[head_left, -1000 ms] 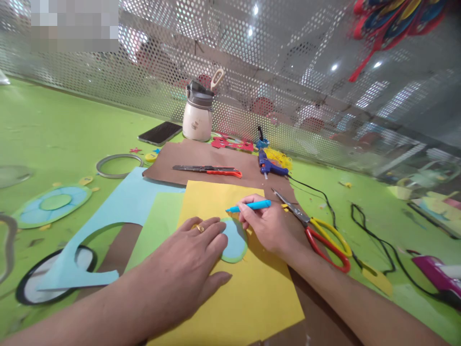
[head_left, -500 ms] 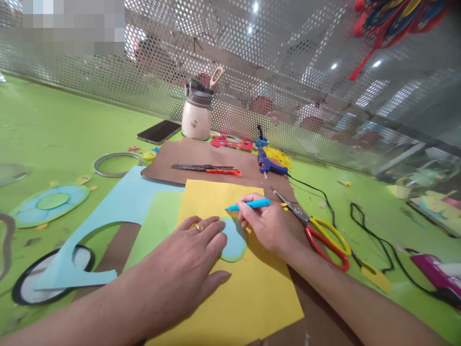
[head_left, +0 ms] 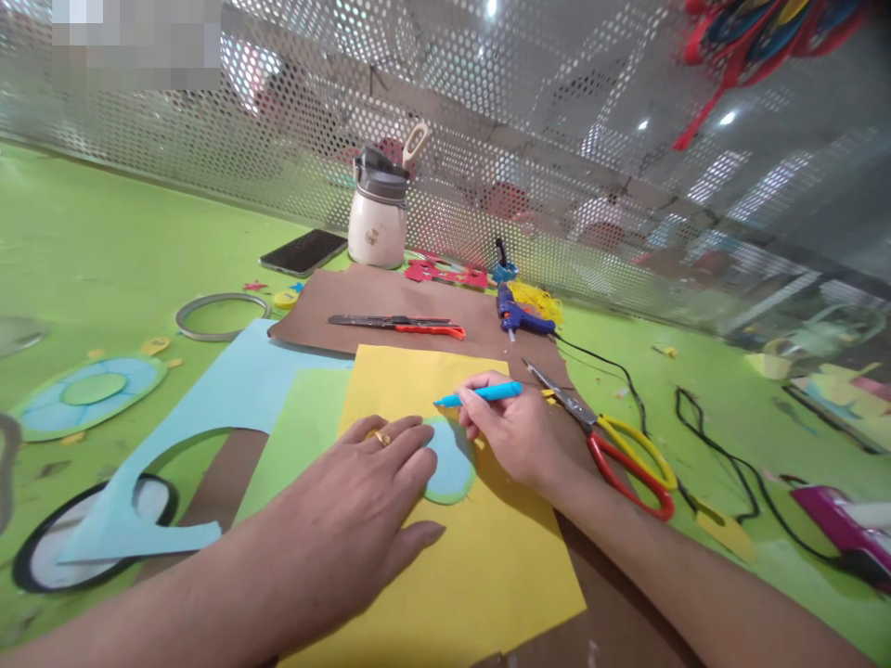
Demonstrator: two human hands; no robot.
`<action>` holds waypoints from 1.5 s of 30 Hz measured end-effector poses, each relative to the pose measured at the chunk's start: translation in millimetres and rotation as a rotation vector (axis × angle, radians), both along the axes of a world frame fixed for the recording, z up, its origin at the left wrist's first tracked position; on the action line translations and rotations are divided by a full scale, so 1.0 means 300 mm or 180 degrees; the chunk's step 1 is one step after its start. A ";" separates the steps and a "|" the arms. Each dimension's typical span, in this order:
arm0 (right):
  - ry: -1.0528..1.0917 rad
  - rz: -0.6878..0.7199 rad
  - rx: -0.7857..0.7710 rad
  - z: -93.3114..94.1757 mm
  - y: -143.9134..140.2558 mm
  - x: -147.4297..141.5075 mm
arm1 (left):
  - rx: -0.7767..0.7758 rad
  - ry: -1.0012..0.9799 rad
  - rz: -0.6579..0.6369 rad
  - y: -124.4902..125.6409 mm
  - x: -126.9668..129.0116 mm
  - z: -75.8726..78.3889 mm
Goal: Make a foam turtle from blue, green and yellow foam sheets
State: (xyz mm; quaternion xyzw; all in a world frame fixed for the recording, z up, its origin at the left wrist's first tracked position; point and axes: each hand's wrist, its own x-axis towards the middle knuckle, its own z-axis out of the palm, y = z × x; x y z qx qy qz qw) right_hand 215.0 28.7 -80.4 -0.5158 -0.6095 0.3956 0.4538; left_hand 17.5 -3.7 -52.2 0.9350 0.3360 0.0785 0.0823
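Pinching a slim blue marker pen between thumb and fingers, the right hand has its grip clamped on the pen's barrel, which lies nearly level with its tip pointing left, just above the far edge of a light blue paper disc with a green rim. The left hand lies flat with its grip spread apart, fingers pressing on the left part of that disc; a gold ring sits on one finger. The disc rests on a yellow paper sheet, which overlaps a pale green paper sheet and a brown cardboard sheet on the green counter.

Just right of the right hand lie scissors with red and yellow handles, blades pointing away. Farther back on the brown cardboard sit a utility knife with an orange handle and a blue hot glue gun, its black cord trailing right. To the left lies a light blue paper sheet with a round cut-out, and behind it a grey ring. Near the perforated metal wall stand a white bottle with a grey lid and a black phone.
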 end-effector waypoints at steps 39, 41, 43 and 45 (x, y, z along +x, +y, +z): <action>-0.0057 -0.0075 0.0036 0.010 0.001 -0.005 | 0.0072 -0.0106 -0.0009 0.003 0.000 -0.004; -0.0034 -0.0081 0.0038 0.008 0.000 -0.006 | 0.0083 -0.0121 -0.0024 0.001 0.001 -0.004; -0.0029 -0.0099 0.0052 0.006 -0.001 -0.006 | 0.0097 -0.0140 -0.0022 0.000 0.000 -0.004; -0.0080 -0.0110 0.0067 0.005 -0.001 -0.005 | 0.0101 -0.0134 -0.0018 -0.001 -0.001 -0.003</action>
